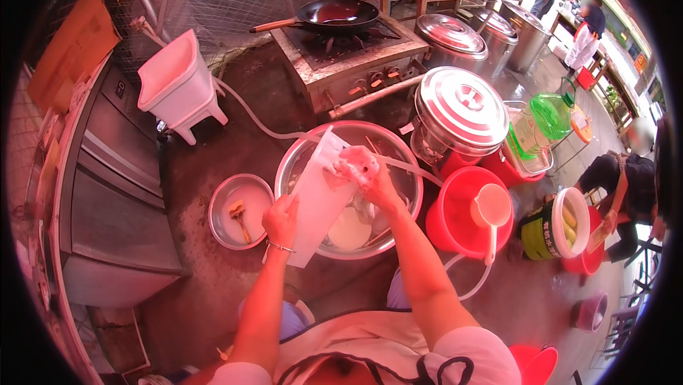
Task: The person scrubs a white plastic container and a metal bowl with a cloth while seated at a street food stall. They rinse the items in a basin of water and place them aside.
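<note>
My left hand [281, 220] grips the near left edge of a white plastic tray or bin [320, 201], tilted over a large metal basin [410, 171]. Against the tray's upper right part, my right hand [368, 171] holds a wet, foamy cloth or sponge [349, 166]; which of the two I cannot tell. Dishes and sticks lie in the basin, partly hidden by the tray and my right arm. Left of it stands a small metal bowl [214, 219] of cloudy liquid with a brush-like tool [240, 219] in it.
A pale hose [251, 118] crosses the basin. To the right are a red bucket [435, 225] with a pink dipper [491, 206], a lidded pot [461, 110] and a bucket [557, 225] of yellow-green pieces. A wok [339, 14] sits on a stove ahead. At far right, another person [629, 182] bends over.
</note>
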### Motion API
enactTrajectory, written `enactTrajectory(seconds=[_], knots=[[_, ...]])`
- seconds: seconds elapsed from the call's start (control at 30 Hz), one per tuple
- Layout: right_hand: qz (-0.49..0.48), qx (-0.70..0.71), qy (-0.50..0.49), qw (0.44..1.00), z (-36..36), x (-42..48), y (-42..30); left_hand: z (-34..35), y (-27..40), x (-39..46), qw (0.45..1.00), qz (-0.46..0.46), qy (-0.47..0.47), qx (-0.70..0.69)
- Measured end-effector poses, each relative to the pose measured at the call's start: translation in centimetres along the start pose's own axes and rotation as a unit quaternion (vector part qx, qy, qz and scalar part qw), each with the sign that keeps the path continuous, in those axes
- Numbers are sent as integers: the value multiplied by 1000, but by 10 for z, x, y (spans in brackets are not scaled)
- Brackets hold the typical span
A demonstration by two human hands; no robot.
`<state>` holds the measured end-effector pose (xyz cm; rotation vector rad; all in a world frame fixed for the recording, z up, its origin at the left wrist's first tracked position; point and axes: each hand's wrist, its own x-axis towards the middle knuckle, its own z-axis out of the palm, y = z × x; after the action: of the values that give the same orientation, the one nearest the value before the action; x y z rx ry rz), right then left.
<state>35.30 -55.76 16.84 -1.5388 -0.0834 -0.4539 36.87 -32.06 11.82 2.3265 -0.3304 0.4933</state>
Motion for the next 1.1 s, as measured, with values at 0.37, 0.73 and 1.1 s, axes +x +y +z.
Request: enactTrajectory(seconds=[0.37,0.73,1.1], knots=[[-104,-130,-17,986,1,4,2,-10,8,-8,998,19,-55,12],[-167,-245,-231,927,14,-12,3,-28,49,1,945,5,-188,-269],[-140,-382,-52,912,60,-43,4,-18,30,2,964,-170,-117,-167]])
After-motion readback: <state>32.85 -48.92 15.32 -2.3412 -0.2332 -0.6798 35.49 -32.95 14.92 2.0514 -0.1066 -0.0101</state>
